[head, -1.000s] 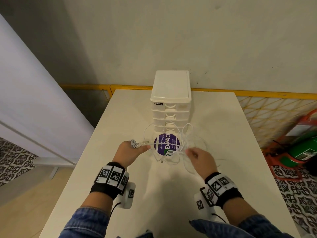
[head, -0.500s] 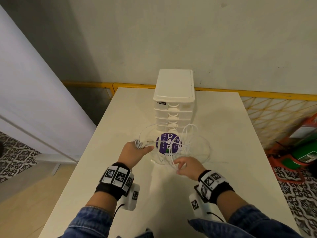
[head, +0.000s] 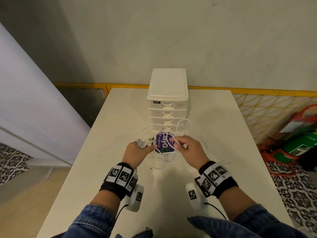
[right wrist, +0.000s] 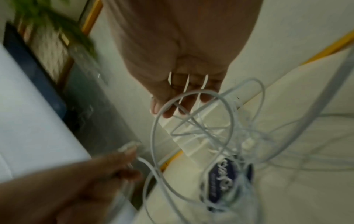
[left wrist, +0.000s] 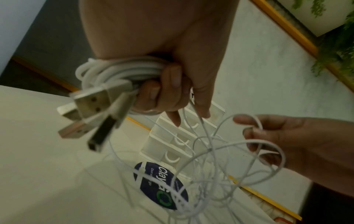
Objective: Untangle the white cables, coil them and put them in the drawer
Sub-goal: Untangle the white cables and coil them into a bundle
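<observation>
My left hand (head: 137, 150) grips a coiled bundle of white cable (left wrist: 118, 72) whose USB plugs (left wrist: 90, 104) stick out below the fist. Thin white cable loops (left wrist: 226, 153) hang from it over the table in a loose tangle. My right hand (head: 187, 150) holds one of these loops (right wrist: 193, 97) on its curled fingers, just right of the left hand. Behind both hands stands the white drawer unit (head: 167, 100) with all its drawers closed.
A round purple sticker (head: 163, 145) lies on the white table (head: 96, 169) under the loose cable. A yellow railing (head: 257, 91) runs along the table's far edge. Red and green canisters (head: 301, 145) stand on the floor to the right.
My right hand has risen from the table and moved up toward the left hand, lifting a cable loop with it. The left hand keeps its coil in place.
</observation>
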The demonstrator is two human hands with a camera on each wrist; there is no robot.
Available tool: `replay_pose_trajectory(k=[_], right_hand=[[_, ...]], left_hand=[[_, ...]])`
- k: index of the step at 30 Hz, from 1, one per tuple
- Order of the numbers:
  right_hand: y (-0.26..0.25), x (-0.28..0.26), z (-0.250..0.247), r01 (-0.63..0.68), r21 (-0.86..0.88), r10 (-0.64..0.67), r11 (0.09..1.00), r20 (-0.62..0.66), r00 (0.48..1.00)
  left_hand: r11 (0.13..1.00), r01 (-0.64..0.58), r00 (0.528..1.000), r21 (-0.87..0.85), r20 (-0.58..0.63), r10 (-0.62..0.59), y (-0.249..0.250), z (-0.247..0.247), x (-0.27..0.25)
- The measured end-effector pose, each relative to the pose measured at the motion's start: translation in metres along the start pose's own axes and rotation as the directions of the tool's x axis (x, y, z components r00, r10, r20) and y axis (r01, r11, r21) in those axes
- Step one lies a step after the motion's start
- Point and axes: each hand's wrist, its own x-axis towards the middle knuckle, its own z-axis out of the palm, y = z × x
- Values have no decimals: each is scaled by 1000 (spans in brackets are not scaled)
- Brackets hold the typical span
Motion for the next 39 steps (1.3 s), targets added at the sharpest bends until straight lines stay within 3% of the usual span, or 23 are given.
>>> replay_pose_trajectory(k=[5,9,13,19,23,27,29,32,34,37,39], right_hand=[[-46,2,-14,128,194,-155,973,131,979],[-71,-2,-13,88,345,-169,934,211,963],[-74,-1,-18,138,395,-170,908,47,984],[-74,1,-42,210,469,-164,858,-139,977],[-77,4,-64,323,507,-147,799,-356,923],[-61,9,-86,378,555,-24,741,-541,841],[-52,8,-82,316,553,29,771,-526,850],[-41,4,-60,105,489,89,866,-356,930],[-29,3,-43,-25,352,120,936,-253,960],[-8,2,-29,-144,186,171,972,-140,975],[4,0,-29,-234,169,259,957,-146,955]], left_hand=[[976,56,995,-212,91,-38,13,4,-2],[977,64,986,-202,163,-31,18,13,-4],[991,71,994,-117,94,-60,11,13,0],[990,112,994,81,4,-113,-7,-3,7],[943,153,988,297,-63,-140,-23,-29,10],[916,318,945,245,-162,-285,-53,-52,20],[925,329,939,192,-168,-299,-56,-53,22],[948,259,963,183,-130,-237,-48,-41,20],[964,191,981,187,-79,-179,-41,-30,17],[976,108,994,189,0,-110,-34,-14,11],[979,58,998,198,22,-64,-32,-9,8]])
